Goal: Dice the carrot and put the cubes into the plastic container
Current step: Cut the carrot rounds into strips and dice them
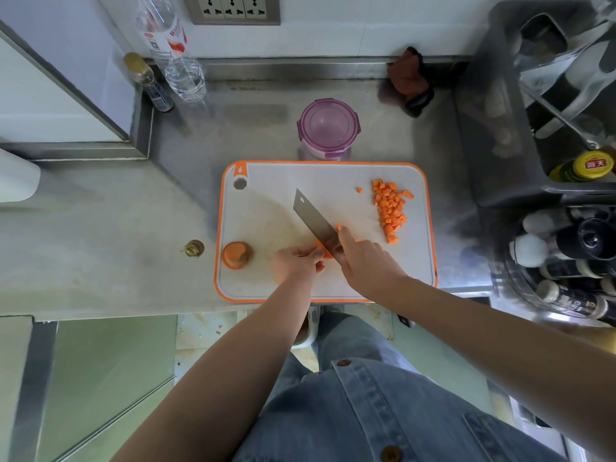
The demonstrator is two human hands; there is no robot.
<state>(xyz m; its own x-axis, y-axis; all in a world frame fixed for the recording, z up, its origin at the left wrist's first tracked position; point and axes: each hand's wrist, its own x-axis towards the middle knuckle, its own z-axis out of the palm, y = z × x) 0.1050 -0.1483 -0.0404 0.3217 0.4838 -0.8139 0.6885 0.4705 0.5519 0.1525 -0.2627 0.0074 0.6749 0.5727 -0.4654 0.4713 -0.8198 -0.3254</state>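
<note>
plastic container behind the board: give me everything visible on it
The plastic container is round, with a clear body and a translucent purple lid that looks seated, with clip flaps around its rim. It stands upright on the steel counter, just past the far edge of the cutting board, close enough that it may touch it. Nothing orange shows inside. Nothing else touches it.

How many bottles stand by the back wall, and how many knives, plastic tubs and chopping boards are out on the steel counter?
Bottles: 2, a water bottle and a small gold-capped bottle
Knife: 1
Plastic container: 1
Cutting board: 1
Total: 5
</note>
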